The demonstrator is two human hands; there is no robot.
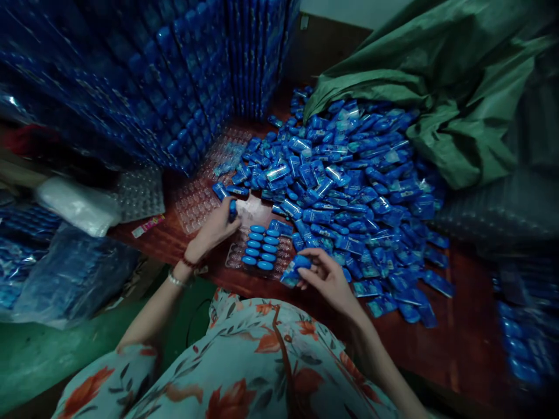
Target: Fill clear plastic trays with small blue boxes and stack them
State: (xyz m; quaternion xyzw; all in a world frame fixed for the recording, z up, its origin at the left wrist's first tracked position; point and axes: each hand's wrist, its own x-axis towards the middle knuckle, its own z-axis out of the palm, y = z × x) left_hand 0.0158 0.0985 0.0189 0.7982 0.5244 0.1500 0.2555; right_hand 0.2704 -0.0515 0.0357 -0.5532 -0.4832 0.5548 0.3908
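Note:
My left hand (219,224) is closed on a small blue packet (233,207), mostly covered by the fingers, left of a clear moulded tray (236,254). Two columns of glossy blue oval pieces (262,247) fill the middle of that tray, while clear cups show at its sides. At the tray's right edge my right hand (325,276) pinches a blue wrapped packet (295,269) between thumb and fingers. Just beyond the tray lies a pale sheet (253,209). A big heap of similar blue packets (340,180) spreads behind and to the right.
Tall stacks of filled blue packs (183,75) rise at the back left. More clear trays (198,203) lie left of the heap. A green sack (419,81) drapes over the far right. Plastic-wrapped bundles (74,273) stand at the left, beside the red-brown table's edge (161,256).

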